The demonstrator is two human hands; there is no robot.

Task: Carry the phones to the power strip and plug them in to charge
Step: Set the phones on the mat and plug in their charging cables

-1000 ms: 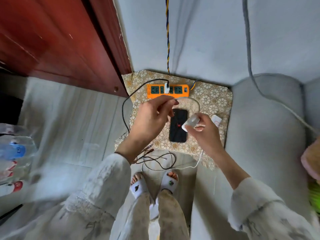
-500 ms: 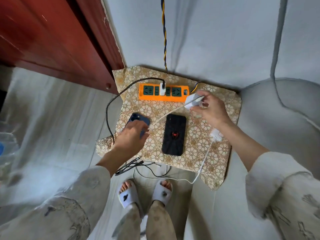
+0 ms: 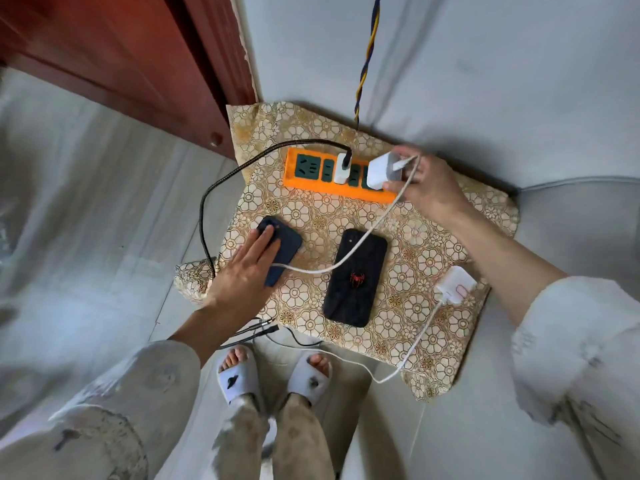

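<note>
The right hand (image 3: 427,188) is pinching the white charger (image 3: 384,171) over the power strip (image 3: 304,183) near the cushion's (image 3: 433,244) far edge; squaring its prongs first is advisable (left hand (image 3: 249,271), fingers flat, is steadying the blue phone (image 3: 285,249)).

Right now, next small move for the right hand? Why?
Probably press the white charger down into the orange power strip. The right hand holds it right at the strip's end sockets, apparently not yet seated; its cable already reaches the blue phone under the left hand.
</note>
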